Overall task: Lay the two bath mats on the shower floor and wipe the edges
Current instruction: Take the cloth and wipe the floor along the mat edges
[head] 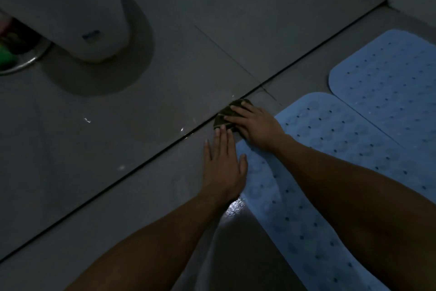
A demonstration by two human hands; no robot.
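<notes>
On the dim grey shower floor (pixel 165 66), both blue bath mats (pixel 306 139) lie flat while your right hand (pixel 253 124) presses a dark cloth (pixel 227 113) along the edge, left hand (pixel 223 161) flat and empty beside it; pushing sideways could shift the near mat.

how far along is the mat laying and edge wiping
Done: both blue bath mats, near and far, lie flat on the floor. In hand: the right hand presses a dark cloth by the floor seam; the left hand rests flat beside it. Left: the other edges, as far as shows.
</notes>
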